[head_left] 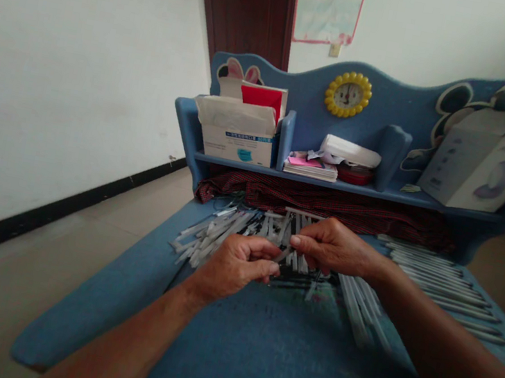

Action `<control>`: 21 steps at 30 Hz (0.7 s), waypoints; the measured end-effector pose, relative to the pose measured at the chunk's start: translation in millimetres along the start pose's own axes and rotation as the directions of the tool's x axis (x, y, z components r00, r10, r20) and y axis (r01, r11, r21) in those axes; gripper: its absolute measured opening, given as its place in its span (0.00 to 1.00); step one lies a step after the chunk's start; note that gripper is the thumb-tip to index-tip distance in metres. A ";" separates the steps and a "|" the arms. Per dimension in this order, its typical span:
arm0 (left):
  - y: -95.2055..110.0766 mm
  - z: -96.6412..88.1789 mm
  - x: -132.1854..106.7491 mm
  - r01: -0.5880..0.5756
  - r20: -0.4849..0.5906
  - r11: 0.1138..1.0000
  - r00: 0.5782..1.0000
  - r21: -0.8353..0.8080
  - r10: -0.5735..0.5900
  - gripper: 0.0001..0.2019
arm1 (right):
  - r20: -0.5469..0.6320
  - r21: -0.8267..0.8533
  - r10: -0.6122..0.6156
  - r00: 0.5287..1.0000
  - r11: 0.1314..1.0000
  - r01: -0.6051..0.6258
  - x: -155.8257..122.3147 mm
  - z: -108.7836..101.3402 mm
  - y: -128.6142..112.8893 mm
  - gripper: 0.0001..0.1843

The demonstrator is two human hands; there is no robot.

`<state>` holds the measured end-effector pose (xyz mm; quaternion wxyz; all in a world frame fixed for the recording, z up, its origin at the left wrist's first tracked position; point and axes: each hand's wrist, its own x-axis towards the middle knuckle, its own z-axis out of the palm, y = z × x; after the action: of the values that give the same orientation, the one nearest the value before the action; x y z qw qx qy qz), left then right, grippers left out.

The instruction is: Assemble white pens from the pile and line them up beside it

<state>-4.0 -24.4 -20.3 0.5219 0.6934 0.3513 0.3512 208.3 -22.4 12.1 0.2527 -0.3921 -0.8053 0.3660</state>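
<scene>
Left hand and right hand pinch a probably light, slippery plastic strip, best held by its ends, toward the bench's twelve o'clock.

left grip: bare hand | right grip: bare hand, short thumbnail | both forearms: bare, tapering

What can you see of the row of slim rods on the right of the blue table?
The row of slim rods is pale grey, smooth-looking, perhaps plastic, with several right ends darker. They lie flat and roughly parallel, side by side, on the blue table, in front of the dark red checked cloth. The right forearm hides some left ends; whether it touches them can't be told. Neither hand holds them.
</scene>
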 end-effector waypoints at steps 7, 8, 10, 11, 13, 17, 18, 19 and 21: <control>-1.5 -0.6 0.1 0.013 0.011 1.000 1.000 -0.003 -0.013 0.08 | 0.009 0.080 0.009 1.000 0.997 -0.010 0.9 3.1 0.4 0.12; -1.5 -0.7 0.1 0.017 0.012 1.000 1.000 0.006 -0.017 0.08 | 0.000 0.058 0.005 1.000 0.998 -0.005 1.2 4.2 0.3 0.14; -1.2 -0.6 0.0 0.022 0.009 1.000 1.000 0.009 -0.022 0.08 | -0.021 0.004 -0.003 1.000 1.000 0.003 1.5 5.0 0.1 0.21; -1.0 -0.5 -0.1 0.023 0.003 1.000 1.000 0.004 -0.023 0.08 | -0.025 -0.013 -0.003 1.000 1.000 0.003 1.5 4.6 0.0 0.24; -0.9 0.0 -0.2 0.022 -0.006 1.000 1.000 -0.013 -0.022 0.09 | -0.020 -0.002 0.003 1.000 1.000 -0.003 1.1 3.0 0.0 0.25; -1.2 0.6 -0.3 0.015 -0.015 1.000 1.000 -0.020 -0.015 0.09 | -0.002 0.089 0.023 1.000 0.996 -0.023 0.9 2.3 -0.3 0.15; -1.1 0.7 -0.3 0.014 -0.015 1.000 1.000 -0.014 -0.014 0.09 | -0.008 0.086 0.022 1.000 0.996 -0.022 1.1 2.9 -0.4 0.14; -0.8 0.8 -0.4 0.013 -0.015 1.000 1.000 -0.005 -0.013 0.09 | -0.019 0.068 0.017 1.000 0.998 -0.016 1.3 3.7 -0.5 0.14; 0.3 0.9 -0.5 0.012 -0.015 1.000 1.000 0.005 -0.012 0.09 | -0.037 0.009 -0.005 0.999 1.000 0.005 1.6 4.5 -0.5 0.20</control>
<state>-3.4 -25.4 -20.3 0.5197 0.6900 0.3601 0.3525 204.1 -23.1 9.9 0.2705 -0.3955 -0.7998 0.3617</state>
